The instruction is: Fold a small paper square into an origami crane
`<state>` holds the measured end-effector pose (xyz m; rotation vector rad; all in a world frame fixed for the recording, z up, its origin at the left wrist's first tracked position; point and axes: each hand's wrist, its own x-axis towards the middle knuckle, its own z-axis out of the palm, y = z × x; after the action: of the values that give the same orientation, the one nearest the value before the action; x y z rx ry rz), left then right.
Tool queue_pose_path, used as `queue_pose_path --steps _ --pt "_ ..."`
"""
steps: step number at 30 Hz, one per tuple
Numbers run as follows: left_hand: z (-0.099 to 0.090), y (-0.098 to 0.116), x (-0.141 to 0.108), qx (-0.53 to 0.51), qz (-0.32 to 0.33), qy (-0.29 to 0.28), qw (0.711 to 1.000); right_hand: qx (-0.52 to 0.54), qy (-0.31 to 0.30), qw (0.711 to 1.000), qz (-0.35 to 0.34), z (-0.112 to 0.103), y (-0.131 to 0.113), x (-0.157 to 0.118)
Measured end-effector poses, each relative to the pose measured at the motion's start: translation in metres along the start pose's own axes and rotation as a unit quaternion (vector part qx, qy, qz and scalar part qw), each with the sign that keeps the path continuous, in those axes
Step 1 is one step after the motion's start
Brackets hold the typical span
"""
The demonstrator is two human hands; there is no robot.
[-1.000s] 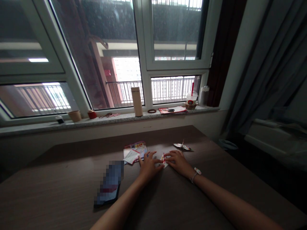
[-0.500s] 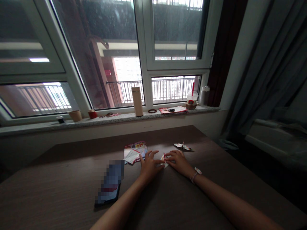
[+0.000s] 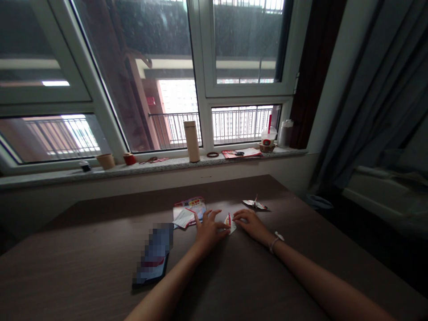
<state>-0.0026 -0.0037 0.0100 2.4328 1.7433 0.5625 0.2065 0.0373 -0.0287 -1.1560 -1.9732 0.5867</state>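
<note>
A small folded piece of paper [image 3: 230,222], white with red print and pointed at the top, lies on the table between my hands. My left hand [image 3: 211,229] holds its lower left part down with the thumb side, while the other fingers are spread over the table. My right hand [image 3: 251,225] is at the paper's right edge with its fingers bent and loosely apart; whether the fingertips touch the paper is hard to tell. Behind the right hand stands a folded paper crane [image 3: 256,204]. Printed paper sheets [image 3: 189,211] lie just beyond my left fingers.
A phone [image 3: 154,254] lies left of my left forearm on the brown table [image 3: 83,249]. Along the windowsill [image 3: 157,166] stand a beige flask [image 3: 191,141], a paper cup [image 3: 105,161], a drink cup with a straw [image 3: 268,135], and scissors [image 3: 238,153] on red-edged papers.
My right hand has drawn slightly right, off the folded paper's face, so more of its red edge shows. My left hand has stayed in place on the paper.
</note>
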Motion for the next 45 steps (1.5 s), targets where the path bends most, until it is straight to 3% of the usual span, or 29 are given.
queue_pose_path --steps 13,27,36,45 --pt "0.0 0.0 0.0 0.005 0.002 0.0 1.0 -0.091 -0.04 0.995 0.007 -0.006 -0.014 -0.004" --pt "0.005 -0.004 0.001 -0.011 -0.002 0.002 1.0 -0.025 -0.02 0.999 0.022 -0.006 -0.006 -0.004" --pt "0.002 0.003 -0.003 -0.026 -0.008 0.011 1.0 -0.053 -0.022 0.998 0.0 -0.009 -0.013 -0.009" --pt "0.004 0.007 0.002 -0.051 -0.069 0.031 0.996 -0.055 -0.044 0.997 -0.03 -0.005 -0.015 -0.011"
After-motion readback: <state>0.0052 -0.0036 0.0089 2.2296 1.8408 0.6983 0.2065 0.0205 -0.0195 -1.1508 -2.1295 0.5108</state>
